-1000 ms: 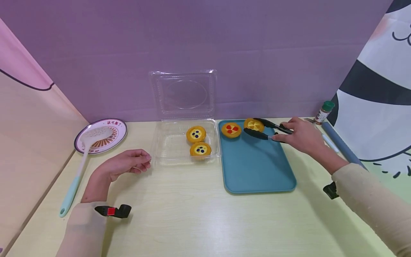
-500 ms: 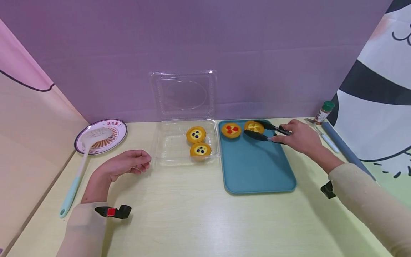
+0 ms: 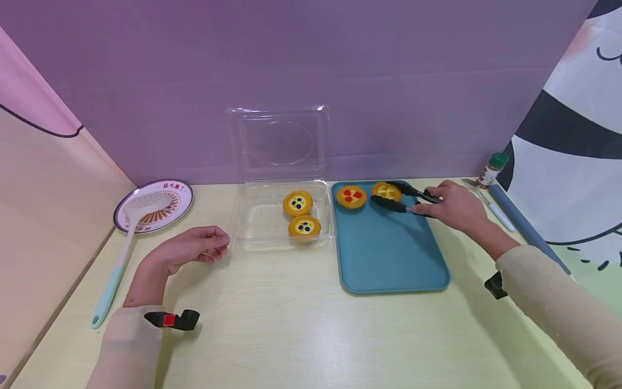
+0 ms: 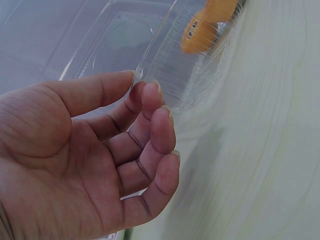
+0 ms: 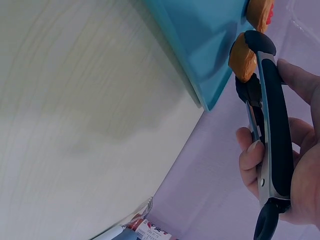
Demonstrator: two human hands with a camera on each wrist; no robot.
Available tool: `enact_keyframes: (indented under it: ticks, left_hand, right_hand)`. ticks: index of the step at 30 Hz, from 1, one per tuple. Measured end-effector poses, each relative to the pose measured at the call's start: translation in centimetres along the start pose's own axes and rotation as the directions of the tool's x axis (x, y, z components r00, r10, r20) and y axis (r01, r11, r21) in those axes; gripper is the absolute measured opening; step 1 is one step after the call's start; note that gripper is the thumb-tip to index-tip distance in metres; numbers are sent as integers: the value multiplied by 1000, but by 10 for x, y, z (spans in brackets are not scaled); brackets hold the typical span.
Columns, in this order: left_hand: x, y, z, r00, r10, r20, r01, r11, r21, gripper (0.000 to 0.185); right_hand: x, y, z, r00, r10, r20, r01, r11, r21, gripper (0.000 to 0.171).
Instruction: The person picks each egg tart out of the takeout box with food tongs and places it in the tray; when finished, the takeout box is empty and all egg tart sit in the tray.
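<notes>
My left hand (image 3: 194,249) pinches the near left edge of a clear plastic container (image 3: 259,219) between thumb and index finger; its other fingers are loosely curled. The container's lid (image 3: 281,141) stands upright at the back. Inside sit two tarts with blue dots, a rear tart (image 3: 297,203) and a front tart (image 3: 304,226). My right hand (image 3: 457,205) grips black-tipped tongs (image 3: 403,208). Their tips lie either side of a tart with yellow topping (image 3: 385,192) at the back of the blue tray (image 3: 393,259). Beside it sits a tart with red pieces (image 3: 351,197).
At left, a slotted turner (image 3: 113,286) lies with its head on a patterned plate (image 3: 170,216). On the right are a green-capped jar (image 3: 492,170), a knife-like tool with a pale handle (image 3: 500,216) and a blue-grey roll (image 3: 527,232). A purple backdrop (image 3: 413,108) closes the rear.
The right hand and tongs have shifted only slightly around the yellow-topped tart. My left hand and the container have stayed in place.
</notes>
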State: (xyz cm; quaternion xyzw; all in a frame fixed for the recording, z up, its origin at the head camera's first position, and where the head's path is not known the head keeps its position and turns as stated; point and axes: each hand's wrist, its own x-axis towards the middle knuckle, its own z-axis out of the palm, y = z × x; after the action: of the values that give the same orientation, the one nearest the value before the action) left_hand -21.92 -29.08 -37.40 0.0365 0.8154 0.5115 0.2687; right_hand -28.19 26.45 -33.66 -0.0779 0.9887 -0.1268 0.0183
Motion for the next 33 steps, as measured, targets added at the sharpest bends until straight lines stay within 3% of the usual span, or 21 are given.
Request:
enact_keyframes:
  ticks: [33]
  left_hand:
    - [-1, 1, -1, 1000, 6, -13, -6, 1000, 7, 35]
  right_hand:
    - [1, -2, 3, 998, 9, 65, -8, 1000, -21, 85]
